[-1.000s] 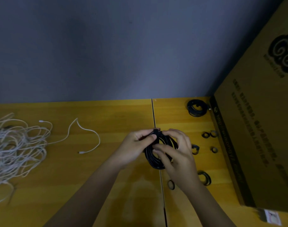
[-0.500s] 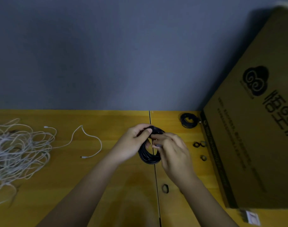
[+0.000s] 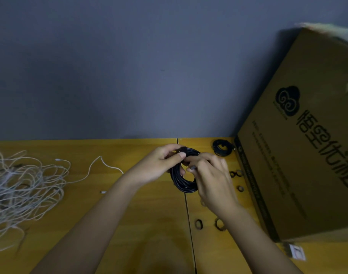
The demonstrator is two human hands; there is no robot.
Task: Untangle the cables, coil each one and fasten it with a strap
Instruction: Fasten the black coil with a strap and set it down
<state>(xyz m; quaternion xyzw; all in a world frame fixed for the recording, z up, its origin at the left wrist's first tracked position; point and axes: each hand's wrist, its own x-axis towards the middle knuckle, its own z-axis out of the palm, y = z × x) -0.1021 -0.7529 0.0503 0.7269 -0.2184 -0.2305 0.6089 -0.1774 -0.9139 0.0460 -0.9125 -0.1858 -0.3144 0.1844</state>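
Hands meet over the seam of the yellow wooden table, both on one coiled black cable held just above the tabletop. The left hand has its thumb and fingers curled round the top of the coil, a clamped grip at the bundle's upper edge, where a short black strap seems to cross the loops, though the blur makes that hard to confirm. The right hand comes in from the other side, its fingers bent and pinching at the coil's upper right part; a small dark end piece shows at its fingertips. The lower arc of the coil hangs free between the two wrists.

A second coiled black cable lies at the far edge of the table, just beside the lower corner of a large brown cardboard box that stands on the right, printed with a black cloud logo and characters. Small black strap rings lie scattered on the table between the right hand and the box, with two more near the right forearm. Far to the left, well apart from the hands, a loose tangle of white cables spreads over the table, one strand trailing out toward the middle with its plug end lying flat. A small white label sits on the table at the near corner of the box. Behind the table rises a plain grey wall.
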